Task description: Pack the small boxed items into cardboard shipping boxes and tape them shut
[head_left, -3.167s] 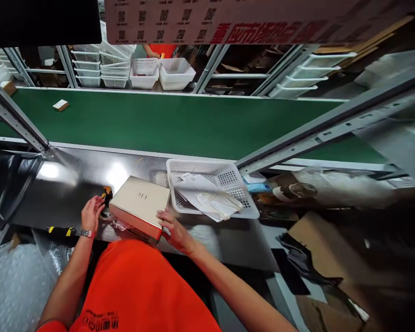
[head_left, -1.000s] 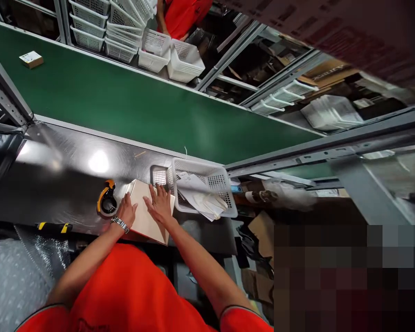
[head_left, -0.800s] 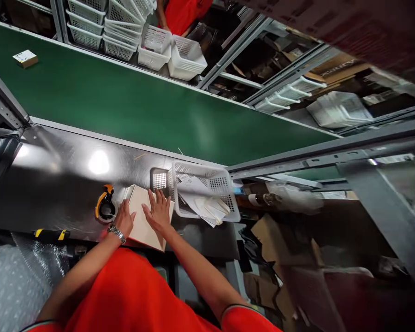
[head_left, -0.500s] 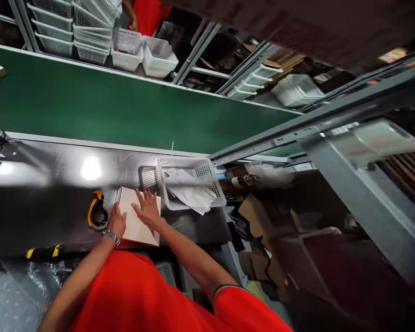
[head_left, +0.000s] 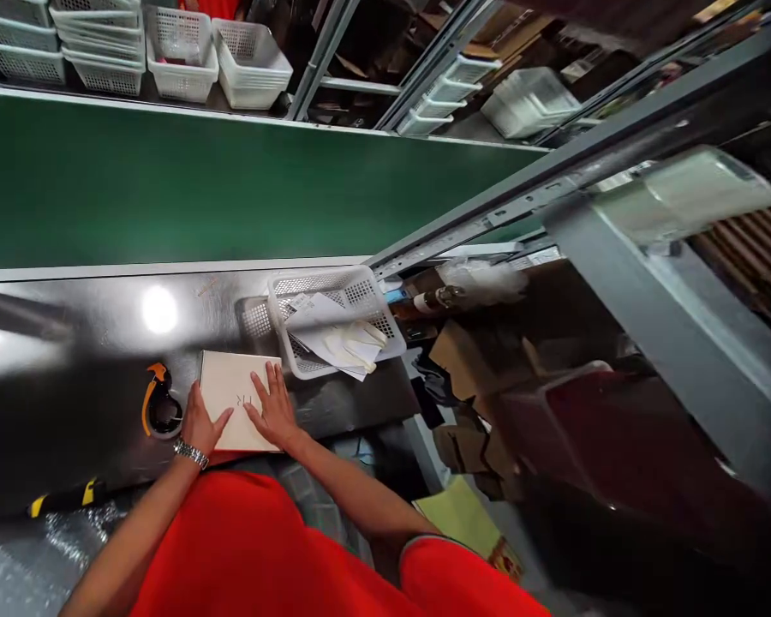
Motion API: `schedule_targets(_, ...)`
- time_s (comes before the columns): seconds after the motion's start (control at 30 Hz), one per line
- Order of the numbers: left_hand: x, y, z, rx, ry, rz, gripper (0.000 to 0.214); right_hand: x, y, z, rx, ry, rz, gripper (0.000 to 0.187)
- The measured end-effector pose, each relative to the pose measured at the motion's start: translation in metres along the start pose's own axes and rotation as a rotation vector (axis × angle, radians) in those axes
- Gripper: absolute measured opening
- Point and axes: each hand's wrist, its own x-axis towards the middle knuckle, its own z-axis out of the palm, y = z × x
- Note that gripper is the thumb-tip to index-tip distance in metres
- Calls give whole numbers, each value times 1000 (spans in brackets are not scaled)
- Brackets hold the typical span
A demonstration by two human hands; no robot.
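Observation:
A flat cream box (head_left: 228, 383) lies on the steel worktop (head_left: 70, 377) near its front edge. My left hand (head_left: 198, 424), with a metal watch at the wrist, rests flat on the box's left near corner, fingers stretched out. On the box's right half my right hand (head_left: 271, 414) presses down with fingers spread. Neither hand grips anything. An orange and black tape dispenser (head_left: 156, 407) sits just left of the box.
A white mesh basket (head_left: 353, 296) with papers and a pale glove stands right of the box. Behind runs a green conveyor belt (head_left: 167, 188), with stacked white baskets (head_left: 180, 51) beyond it. Bubble wrap (head_left: 13, 557) lies at the lower left; cardboard boxes (head_left: 469, 360) crowd the right.
Earlier I held the box by its sides, tilted. Both hands now lie flat on top of it. My view has swung to the right, and the small box on the belt is out of sight.

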Motion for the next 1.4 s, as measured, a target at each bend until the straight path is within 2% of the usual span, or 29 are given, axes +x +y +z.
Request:
schedule_targets(0.13, -1, -5, 0, 13, 16, 2, 120, 0, -4, 0, 0, -7, -3, 78)
schedule_targets(0.33, 0, -29, 7, 73, 77, 71, 122, 3, -9, 0, -20, -26, -1, 80)
schedule_targets(0.43, 5, -38, 9, 131, 167, 188, 117, 5, -10, 4, 16, -24, 8, 80)
schedule_targets(0.53, 10, -37, 6, 249, 274, 373, 100, 12, -2, -3, 77, 9, -67, 75)
schedule_targets(0.63, 7, -23, 4, 440, 330, 505, 74, 36, 23, -38, 120, 99, -133, 66)
schedule_targets(0.7, 2, -7, 9, 584, 312, 560, 62, 63, 48, -74, 72, 144, -70, 67)
schedule_targets(0.73, -2, 0, 14, 649, 284, 585, 61, 79, 62, -92, 18, 135, -6, 72)
schedule_targets(0.8, -10, 14, 25, 755, 201, 618, 62, 110, 88, -121, -116, 10, 100, 94)
schedule_targets(0.87, -18, 23, 37, 838, 139, 595, 65, 134, 110, -135, -224, -194, 163, 116)
schedule_targets(0.9, -22, 27, 42, 872, 120, 564, 67, 142, 121, -137, -256, -297, 184, 121)
schedule_targets(1.0, -31, 37, 53, 938, 125, 438, 70, 146, 151, -137, -283, -481, 246, 115)
schedule_targets(1.17, -36, 63, 79, 922, 250, 259, 72, 136, 199, -147, -264, -543, 224, 104)
schedule_targets(1.27, -35, 71, 90, 919, 304, 229, 71, 151, 209, -154, -215, -492, 164, 82)
schedule_targets(1.3, -35, 71, 92, 925, 309, 231, 70, 159, 208, -154, -207, -453, 141, 80)
schedule_targets(1.33, -35, 71, 92, 930, 309, 230, 70, 168, 205, -151, -204, -412, 111, 84)
schedule_targets(1.4, -36, 67, 90, 931, 299, 212, 70, 182, 199, -141, -183, -366, 46, 105)
